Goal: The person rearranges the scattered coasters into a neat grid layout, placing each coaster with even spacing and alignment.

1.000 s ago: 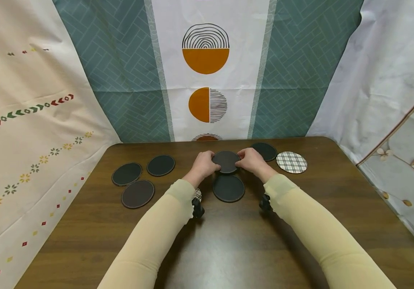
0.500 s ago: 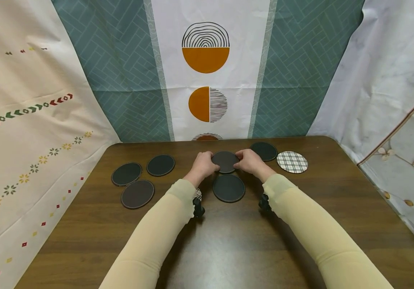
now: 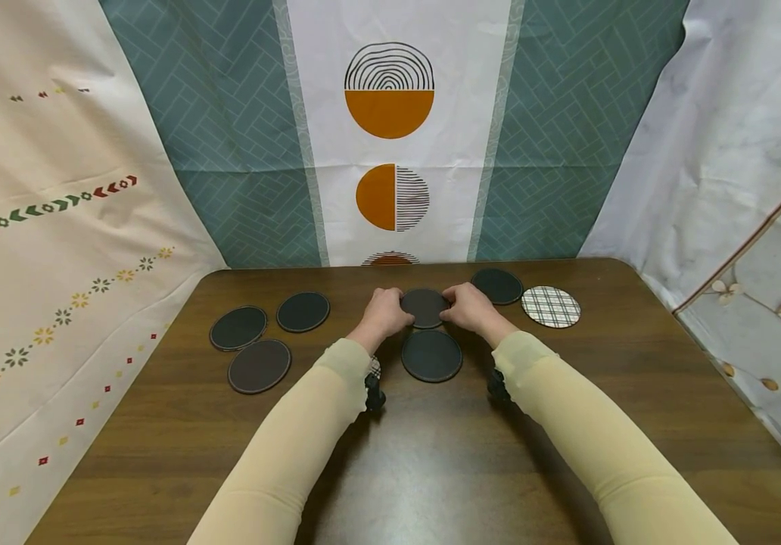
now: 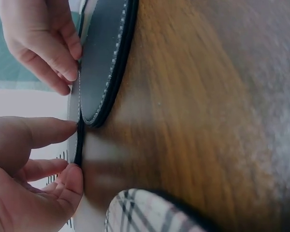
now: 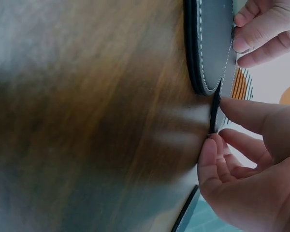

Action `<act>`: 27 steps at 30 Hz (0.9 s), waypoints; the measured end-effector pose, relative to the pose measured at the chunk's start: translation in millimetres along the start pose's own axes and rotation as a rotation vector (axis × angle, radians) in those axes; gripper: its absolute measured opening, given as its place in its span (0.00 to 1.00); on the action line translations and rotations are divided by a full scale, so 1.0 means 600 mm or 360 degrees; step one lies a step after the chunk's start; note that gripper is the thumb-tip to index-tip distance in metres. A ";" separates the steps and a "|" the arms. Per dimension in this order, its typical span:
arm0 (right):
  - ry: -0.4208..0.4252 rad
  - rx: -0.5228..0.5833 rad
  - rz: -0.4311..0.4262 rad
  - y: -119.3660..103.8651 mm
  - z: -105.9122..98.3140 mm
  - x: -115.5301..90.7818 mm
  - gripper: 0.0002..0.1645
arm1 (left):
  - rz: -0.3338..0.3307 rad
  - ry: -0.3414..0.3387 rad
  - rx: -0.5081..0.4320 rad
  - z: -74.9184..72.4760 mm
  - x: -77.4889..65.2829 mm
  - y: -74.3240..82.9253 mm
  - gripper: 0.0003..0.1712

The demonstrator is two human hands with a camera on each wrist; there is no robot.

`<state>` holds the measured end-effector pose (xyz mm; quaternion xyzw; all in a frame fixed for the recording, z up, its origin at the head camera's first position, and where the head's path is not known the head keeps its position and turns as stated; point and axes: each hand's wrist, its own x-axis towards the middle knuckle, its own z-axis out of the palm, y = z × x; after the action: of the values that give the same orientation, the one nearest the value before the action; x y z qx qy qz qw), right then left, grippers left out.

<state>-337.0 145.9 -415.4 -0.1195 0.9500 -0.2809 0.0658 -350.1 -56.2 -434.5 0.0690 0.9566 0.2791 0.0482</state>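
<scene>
My left hand [image 3: 385,313] and right hand [image 3: 471,309] hold a round dark brown coaster [image 3: 425,308] by its left and right edges, near the table's back middle. In the left wrist view, thumb and fingers of the left hand sit at the rim of this coaster [image 4: 73,140]. The right wrist view has the right hand [image 5: 261,154] pinching the other side. Just nearer to me lies a black stitched coaster [image 3: 431,356], its far edge right at the held one. A plaid coaster [image 3: 375,368] is mostly hidden under the left wrist.
Two black coasters [image 3: 238,328] [image 3: 303,312] and a brown coaster [image 3: 259,366] lie on the left. Beyond the right hand lie a black coaster [image 3: 497,286] and a plaid coaster [image 3: 550,306]. Cloths hang around the wooden table [image 3: 418,484].
The held brown coaster has shifted very slightly, looking a little lower and flatter. My right hand has edged left with it. The other coasters stay where they were.
</scene>
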 end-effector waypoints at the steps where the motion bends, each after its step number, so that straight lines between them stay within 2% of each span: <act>1: 0.0000 -0.0003 -0.0003 0.000 0.000 0.000 0.32 | -0.0008 -0.0022 -0.0001 -0.001 -0.001 0.002 0.32; 5: -0.0003 -0.0017 -0.0011 -0.001 -0.001 0.000 0.32 | 0.0023 -0.0014 0.0042 -0.004 -0.005 0.005 0.32; 8: -0.0009 -0.0025 -0.0013 0.000 0.000 0.000 0.32 | 0.0015 -0.0037 0.0047 -0.020 -0.030 0.022 0.33; 14: -0.0004 -0.0037 -0.0068 0.002 -0.006 -0.002 0.32 | 0.0065 0.0003 0.0166 -0.021 -0.045 0.033 0.32; 19: 0.0037 -0.0049 -0.0104 0.004 -0.013 -0.012 0.34 | 0.0181 -0.0009 0.0330 -0.025 -0.066 0.045 0.33; 23: 0.0060 -0.0095 -0.0083 0.010 -0.020 -0.024 0.36 | 0.0325 -0.0073 0.0472 -0.029 -0.093 0.053 0.36; 27: 0.0084 -0.0150 -0.0054 0.021 -0.029 -0.040 0.37 | 0.0450 -0.0155 0.0550 -0.028 -0.121 0.057 0.37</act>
<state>-319.5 171.7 -406.2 -0.1310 0.9615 -0.2399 0.0301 -277.3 -47.9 -397.8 0.2229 0.9675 0.1115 0.0422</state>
